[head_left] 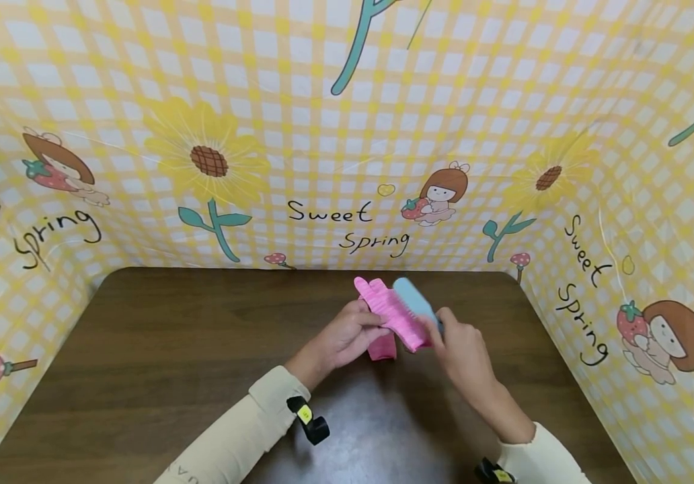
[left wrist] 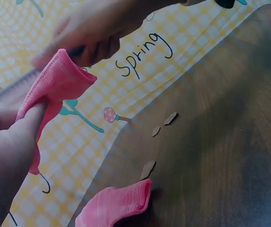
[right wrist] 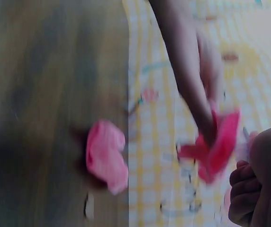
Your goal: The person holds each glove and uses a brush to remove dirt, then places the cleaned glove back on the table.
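My left hand pinches a pink knitted glove between thumb and fingers, raised over the table. The glove's open cuff points away from the thumb in the left wrist view. Curled round the handle of a light blue brush, my right hand holds its bristle side against the glove. A second pink glove lies on the table under the held one, and part of it shows below my left hand in the head view. The right wrist view is blurred.
Several small brown scraps lie on the dark wooden table near the lower glove. A yellow checked cloth with flowers and cartoon figures walls the table at the back and both sides.
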`<state>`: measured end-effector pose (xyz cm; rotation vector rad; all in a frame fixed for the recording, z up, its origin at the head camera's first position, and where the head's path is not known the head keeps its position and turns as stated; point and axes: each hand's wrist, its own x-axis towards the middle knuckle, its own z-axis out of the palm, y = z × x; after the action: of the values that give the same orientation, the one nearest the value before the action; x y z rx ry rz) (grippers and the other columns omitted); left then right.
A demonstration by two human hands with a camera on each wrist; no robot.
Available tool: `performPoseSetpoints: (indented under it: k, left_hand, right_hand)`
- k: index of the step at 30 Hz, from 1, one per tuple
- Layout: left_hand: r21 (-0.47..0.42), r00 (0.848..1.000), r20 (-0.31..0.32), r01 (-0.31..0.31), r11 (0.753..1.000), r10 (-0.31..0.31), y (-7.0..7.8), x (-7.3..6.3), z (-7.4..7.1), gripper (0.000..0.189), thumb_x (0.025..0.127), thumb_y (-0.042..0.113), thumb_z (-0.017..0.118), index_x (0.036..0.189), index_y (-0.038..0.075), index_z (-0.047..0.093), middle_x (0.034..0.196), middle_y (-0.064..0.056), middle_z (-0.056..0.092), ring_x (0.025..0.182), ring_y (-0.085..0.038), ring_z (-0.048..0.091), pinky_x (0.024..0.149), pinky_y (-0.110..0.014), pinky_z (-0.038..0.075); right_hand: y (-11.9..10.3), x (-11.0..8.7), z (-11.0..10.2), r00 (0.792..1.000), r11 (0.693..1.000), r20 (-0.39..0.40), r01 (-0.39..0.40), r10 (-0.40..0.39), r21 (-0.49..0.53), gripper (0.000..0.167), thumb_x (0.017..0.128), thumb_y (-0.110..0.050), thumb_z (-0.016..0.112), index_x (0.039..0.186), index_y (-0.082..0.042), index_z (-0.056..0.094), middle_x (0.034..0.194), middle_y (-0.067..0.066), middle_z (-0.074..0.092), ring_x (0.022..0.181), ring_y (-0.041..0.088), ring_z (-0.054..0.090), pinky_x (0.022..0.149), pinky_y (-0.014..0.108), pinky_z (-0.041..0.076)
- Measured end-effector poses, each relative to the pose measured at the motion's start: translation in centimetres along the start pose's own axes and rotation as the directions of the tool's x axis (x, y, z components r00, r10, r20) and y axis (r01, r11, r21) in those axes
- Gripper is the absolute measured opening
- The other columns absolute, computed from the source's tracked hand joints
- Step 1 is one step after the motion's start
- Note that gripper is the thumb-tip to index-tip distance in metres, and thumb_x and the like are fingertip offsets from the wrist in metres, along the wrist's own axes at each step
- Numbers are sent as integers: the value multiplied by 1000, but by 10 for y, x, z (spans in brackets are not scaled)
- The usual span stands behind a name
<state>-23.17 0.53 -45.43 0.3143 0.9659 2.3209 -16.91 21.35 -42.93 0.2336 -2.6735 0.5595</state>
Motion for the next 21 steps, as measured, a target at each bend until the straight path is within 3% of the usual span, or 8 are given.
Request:
performPoseSetpoints:
  k: [4, 7, 11, 21]
  left_hand:
    - [-1, 1000, 4, 4, 1000, -4, 1, 1, 2, 61, 98, -18, 30, 157, -11, 18, 165, -27, 25, 154, -37, 24, 126, -50, 23]
    - [15, 1000, -10, 7, 1000, -7, 0, 1, 3, 62, 96, -19, 29, 156, -12, 17, 165, -28, 24, 154, -38, 23, 126, -52, 23]
    - [26, 999, -30, 11, 1000, -11, -2, 0, 3, 63, 95, -20, 28, 156, -11, 14, 165, -28, 22, 155, -39, 21, 126, -55, 21]
    - [33, 999, -48, 23, 999, -22, -5, -1, 1, 62, 95, -20, 30, 155, -12, 16, 165, -28, 23, 154, -40, 22, 125, -53, 24]
  right_hand:
    - [-12, -7, 4, 988, 985, -19, 150, -152, -84, 33, 97, -31, 70, 91, -2, 55, 55, -8, 29, 48, 10, 32, 42, 23, 28]
    - [-11, -7, 9, 977, 972, -92, 179, -194, -152, 35, 91, -28, 76, 89, -1, 54, 54, -8, 26, 46, 10, 29, 40, 23, 26]
    - [-6, -4, 11, 971, 969, -138, 168, -194, -179, 38, 88, -29, 79, 85, -1, 52, 51, -7, 27, 44, 11, 30, 39, 24, 27]
    - [2, 1, 13, 981, 976, -137, 109, -136, -187, 39, 91, -31, 77, 84, -3, 50, 48, -1, 37, 42, 17, 39, 35, 33, 35]
